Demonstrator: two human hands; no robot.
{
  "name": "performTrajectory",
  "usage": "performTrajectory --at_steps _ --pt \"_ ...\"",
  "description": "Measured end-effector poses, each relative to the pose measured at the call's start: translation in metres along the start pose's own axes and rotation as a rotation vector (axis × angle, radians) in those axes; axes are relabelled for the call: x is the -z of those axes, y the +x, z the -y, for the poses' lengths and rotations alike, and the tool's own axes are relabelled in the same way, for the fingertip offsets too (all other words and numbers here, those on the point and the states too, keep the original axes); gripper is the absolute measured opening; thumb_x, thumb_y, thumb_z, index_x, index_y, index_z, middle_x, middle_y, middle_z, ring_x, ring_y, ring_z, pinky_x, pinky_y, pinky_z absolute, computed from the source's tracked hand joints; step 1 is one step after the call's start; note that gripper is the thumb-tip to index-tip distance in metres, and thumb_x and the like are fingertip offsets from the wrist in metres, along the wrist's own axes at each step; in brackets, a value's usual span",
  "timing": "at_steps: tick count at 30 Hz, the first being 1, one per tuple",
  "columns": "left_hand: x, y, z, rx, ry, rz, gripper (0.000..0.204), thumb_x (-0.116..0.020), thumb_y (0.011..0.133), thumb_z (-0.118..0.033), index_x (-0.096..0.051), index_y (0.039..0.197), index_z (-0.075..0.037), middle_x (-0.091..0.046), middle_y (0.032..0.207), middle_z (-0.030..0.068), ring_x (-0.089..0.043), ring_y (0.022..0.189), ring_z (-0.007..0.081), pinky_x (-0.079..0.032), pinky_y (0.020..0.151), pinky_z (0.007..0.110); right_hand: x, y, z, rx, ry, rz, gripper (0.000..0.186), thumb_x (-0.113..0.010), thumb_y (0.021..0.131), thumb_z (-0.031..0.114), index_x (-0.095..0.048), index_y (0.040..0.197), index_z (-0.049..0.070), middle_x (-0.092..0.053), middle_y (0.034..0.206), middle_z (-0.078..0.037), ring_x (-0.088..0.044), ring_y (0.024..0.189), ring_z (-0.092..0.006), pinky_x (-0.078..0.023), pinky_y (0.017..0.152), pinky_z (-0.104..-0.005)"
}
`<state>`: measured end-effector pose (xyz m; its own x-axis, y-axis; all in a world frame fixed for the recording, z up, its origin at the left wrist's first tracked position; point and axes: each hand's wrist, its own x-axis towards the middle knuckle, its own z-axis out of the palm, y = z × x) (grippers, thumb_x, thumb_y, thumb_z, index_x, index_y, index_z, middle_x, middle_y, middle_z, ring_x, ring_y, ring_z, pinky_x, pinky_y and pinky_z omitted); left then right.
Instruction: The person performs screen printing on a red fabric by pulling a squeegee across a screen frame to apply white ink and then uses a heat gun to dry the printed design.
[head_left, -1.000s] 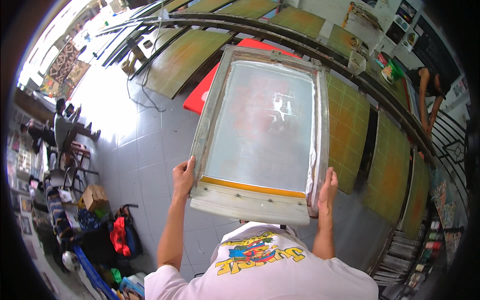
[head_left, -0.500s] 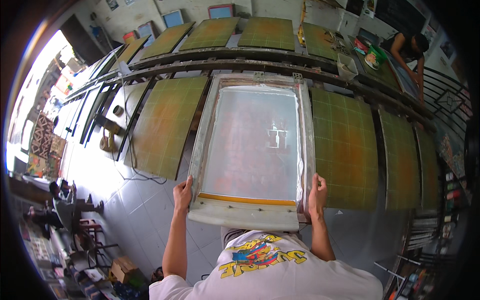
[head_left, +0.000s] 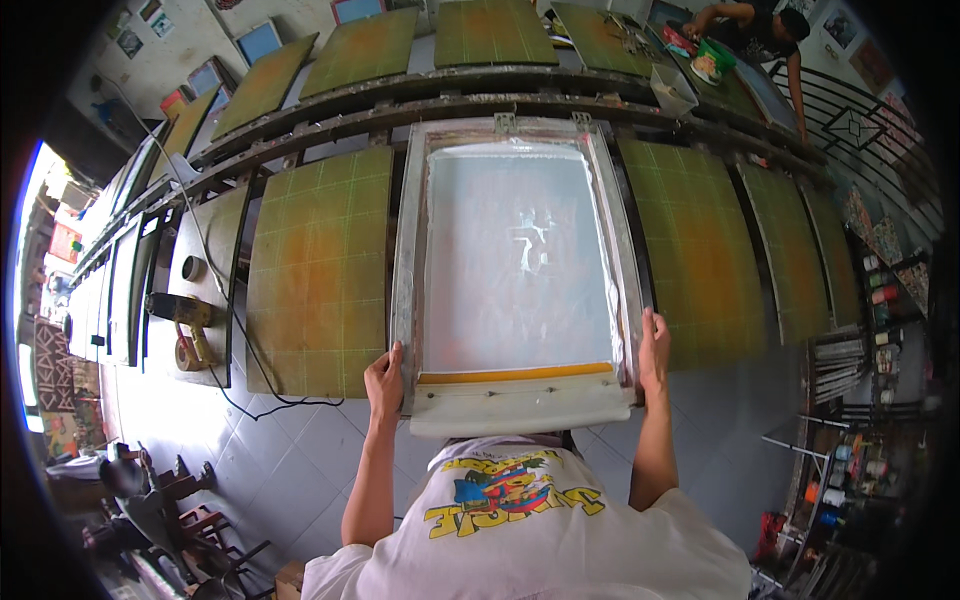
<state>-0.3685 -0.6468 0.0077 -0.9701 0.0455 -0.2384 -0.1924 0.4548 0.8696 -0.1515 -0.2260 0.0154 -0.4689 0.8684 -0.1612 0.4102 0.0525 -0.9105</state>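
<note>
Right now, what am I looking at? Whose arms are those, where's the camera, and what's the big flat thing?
No robot here: the left grip and right grip are a person's bare hands. They hold the sides of a big framed panel, cloudy grey inside, with a yellow-orange strip near the person's pale shirt. I can't tell whether its far end rests on anything. The picture comes from a wide camera worn on the head, looking down, which makes straight edges bend. Beside the panel are green-and-orange boards. On a greyish board farther left lies a yellow-and-black tool. Another person is at the upper right.
</note>
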Motion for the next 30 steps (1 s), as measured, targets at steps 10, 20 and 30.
performTrajectory --at_steps 10,20,30 --pt "-0.011 -0.006 0.001 0.091 0.016 -0.015 0.06 -0.068 0.102 -0.05 -0.065 0.077 0.005 -0.034 0.062 -0.0038 -0.03 0.062 0.009 -0.027 0.053 0.034 0.004 0.007 0.013 -0.102 -0.007 0.049 0.073 -0.056 0.105 0.057 -0.06 0.137 -0.008 -0.065 0.132 -0.018 -0.057 0.127 -0.0236 -0.037 0.114 -0.0351" --pt "-0.027 -0.005 0.011 0.123 0.027 -0.044 0.059 -0.069 0.102 -0.05 -0.07 0.082 0.006 -0.036 0.064 -0.0042 -0.031 0.065 0.0091 -0.028 0.055 0.032 0.011 0.015 -0.012 0.152 -0.39 0.074 0.064 -0.067 0.1 0.048 -0.059 0.14 -0.002 -0.062 0.14 -0.025 -0.057 0.133 -0.0362 -0.042 0.114 -0.0436" --pt "-0.041 0.026 0.033 0.035 -0.085 -0.089 0.054 -0.066 0.104 -0.047 -0.078 0.112 0.005 -0.057 0.073 -0.0032 -0.046 0.071 0.0087 -0.044 0.069 0.027 0.015 -0.111 0.043 0.957 -1.023 0.733 0.049 -0.077 0.084 0.024 -0.061 0.123 -0.001 -0.061 0.122 -0.02 -0.059 0.116 -0.0336 -0.047 0.107 -0.0432"
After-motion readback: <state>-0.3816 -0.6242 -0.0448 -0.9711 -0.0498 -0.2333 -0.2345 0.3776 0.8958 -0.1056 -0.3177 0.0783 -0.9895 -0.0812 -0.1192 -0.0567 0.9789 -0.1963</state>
